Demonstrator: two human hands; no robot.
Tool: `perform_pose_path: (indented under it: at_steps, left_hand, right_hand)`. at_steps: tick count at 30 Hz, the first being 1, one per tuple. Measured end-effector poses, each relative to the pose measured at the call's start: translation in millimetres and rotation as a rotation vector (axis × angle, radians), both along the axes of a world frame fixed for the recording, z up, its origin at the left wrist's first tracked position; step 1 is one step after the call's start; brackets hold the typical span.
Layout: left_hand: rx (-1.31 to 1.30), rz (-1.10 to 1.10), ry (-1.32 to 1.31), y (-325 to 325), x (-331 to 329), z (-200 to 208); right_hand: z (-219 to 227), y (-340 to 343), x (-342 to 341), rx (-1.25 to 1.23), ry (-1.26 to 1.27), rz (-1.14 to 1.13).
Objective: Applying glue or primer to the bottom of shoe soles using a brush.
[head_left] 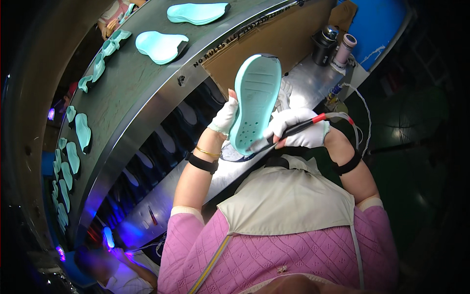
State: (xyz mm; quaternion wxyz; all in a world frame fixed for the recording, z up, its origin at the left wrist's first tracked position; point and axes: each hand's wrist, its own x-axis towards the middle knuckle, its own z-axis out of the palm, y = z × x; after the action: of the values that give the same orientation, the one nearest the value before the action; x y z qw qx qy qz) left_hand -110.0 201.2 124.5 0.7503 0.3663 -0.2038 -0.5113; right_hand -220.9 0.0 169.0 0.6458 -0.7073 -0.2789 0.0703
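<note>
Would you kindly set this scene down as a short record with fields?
Left hand: white glove, holding a mint sole by its left edge
Right hand: white glove, gripping a black tool with a red band
Tool tip: at the sole's lower, perforated end; contact unclear
Belt: other soles
Bench: black bottle, pink bottle
Lower left: a co-worker
</note>
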Motion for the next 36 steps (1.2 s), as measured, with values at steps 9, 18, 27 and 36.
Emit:
perform_pose_path:
  at_steps: [9, 18, 27, 36]
  left_hand:
    - [0.198, 0.094, -0.11, -11.7, 6.8, -0.9]
    - [0.154, 0.236, -0.123, 0.7, 10.9, -4.6]
    - [-0.127, 0.304, 0.483, 24.2, -7.3, -7.9]
    - [-0.336, 0.322, 0.281, -34.0, -69.4, -23.1]
  right_hand:
    - [-16.0, -4.1, 4.7, -0.154, -0.049, 0.021]
    - [5.3, -14.7, 2.9, -0.248, -0.058, -0.036]
    - [13.0, -5.8, -3.5, 0.166, 0.063, -0.483]
    - [-20.5, 11.6, 35.2, 0.404, 0.002, -0.746]
